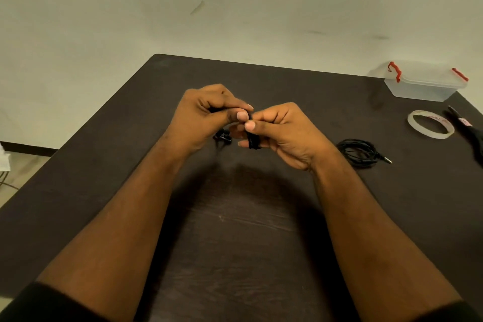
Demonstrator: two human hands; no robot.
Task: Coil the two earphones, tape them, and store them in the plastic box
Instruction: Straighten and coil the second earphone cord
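Left hand (209, 112) and right hand (277, 131) both pinch black earphone (252, 140) mid-bench (235, 230), cord wound round right fingers. Risk: grip slackens, loops spring loose. Buds dangling below may snag. Second earphone (359, 151) right; tape (430, 123), plastic box (423, 83) far right.

A dark brown wooden table (235, 230) with a faint grain fills the view from six o'clock up to the centre, its far edge running from eleven toward two o'clock. Behind it, from nine round to three o'clock, stands a pale, scuffed wall (235, 2). At nine o'clock a dark skirting strip (28, 146) meets a light floor (28, 165).
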